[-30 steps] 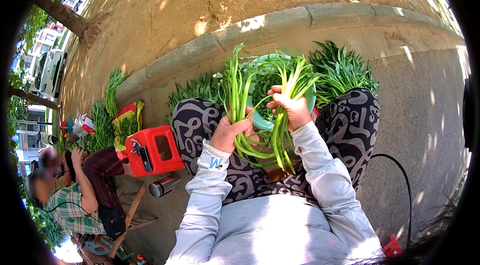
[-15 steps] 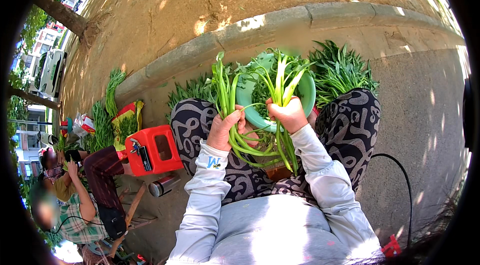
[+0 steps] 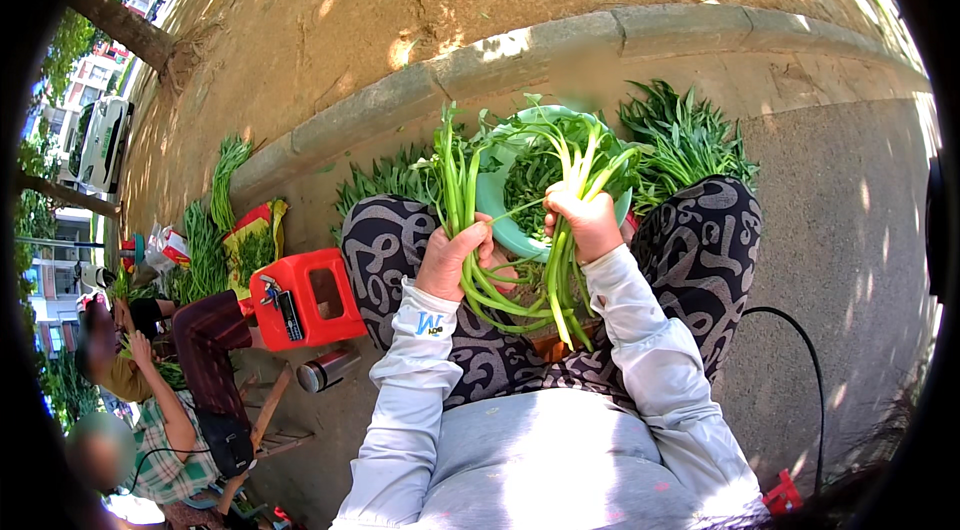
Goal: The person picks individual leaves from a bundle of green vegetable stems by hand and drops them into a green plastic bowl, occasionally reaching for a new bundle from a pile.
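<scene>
The left hand (image 3: 452,255) is closed around a bunch of long green stalks (image 3: 462,192). This bunch stands almost straight up, with its leafy tips pointing away from the person toward the curb (image 3: 520,55) and its cut ends curving down over the lap. The right hand (image 3: 585,220) is closed tight on a second bunch of stalks (image 3: 590,162). That bunch also runs up and down, tips fanning out at the top, and its pale ends hang below the fist toward the knees.

Both bunches are held just above a light green bowl (image 3: 492,192) full of leafy greens, between the person's patterned trouser legs (image 3: 700,240). More greens lie on the ground (image 3: 685,135) past the bowl. A red plastic stool (image 3: 305,298) stands to the left, with a metal flask (image 3: 328,368) lying near it.
</scene>
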Demonstrator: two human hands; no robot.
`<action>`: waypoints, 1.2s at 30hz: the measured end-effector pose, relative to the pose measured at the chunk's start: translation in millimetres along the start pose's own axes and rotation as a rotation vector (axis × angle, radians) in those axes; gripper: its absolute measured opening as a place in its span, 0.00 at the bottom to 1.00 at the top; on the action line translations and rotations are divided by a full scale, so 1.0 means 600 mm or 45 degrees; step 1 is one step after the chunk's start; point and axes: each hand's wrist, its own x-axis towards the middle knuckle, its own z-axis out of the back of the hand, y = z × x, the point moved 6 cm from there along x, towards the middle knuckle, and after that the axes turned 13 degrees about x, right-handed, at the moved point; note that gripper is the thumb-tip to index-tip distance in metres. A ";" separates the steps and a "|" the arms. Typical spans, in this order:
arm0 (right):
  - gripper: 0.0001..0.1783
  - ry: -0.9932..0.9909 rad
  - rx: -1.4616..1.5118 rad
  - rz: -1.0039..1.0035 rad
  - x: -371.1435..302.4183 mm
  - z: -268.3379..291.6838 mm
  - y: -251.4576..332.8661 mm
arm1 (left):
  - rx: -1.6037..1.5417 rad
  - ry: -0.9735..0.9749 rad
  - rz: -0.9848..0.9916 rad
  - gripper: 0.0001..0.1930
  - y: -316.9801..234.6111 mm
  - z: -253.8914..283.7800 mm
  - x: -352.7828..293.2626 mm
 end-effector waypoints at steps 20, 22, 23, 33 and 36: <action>0.06 -0.116 -0.103 0.090 0.001 0.000 0.040 | -0.004 -0.012 -0.074 0.08 -0.001 0.011 -0.004; 0.06 -0.048 -0.250 0.177 0.002 -0.001 0.040 | 0.003 -0.011 -0.072 0.08 0.000 0.009 -0.002; 0.07 0.049 -0.213 0.156 0.006 0.001 0.033 | 0.003 -0.012 -0.071 0.08 -0.001 0.009 -0.002; 0.07 0.174 -0.343 0.088 -0.009 -0.028 0.013 | 0.018 -0.020 -0.041 0.08 0.002 0.010 0.000; 0.07 0.166 -0.382 0.099 -0.007 -0.025 0.012 | 0.038 -0.001 -0.059 0.08 -0.004 0.004 -0.002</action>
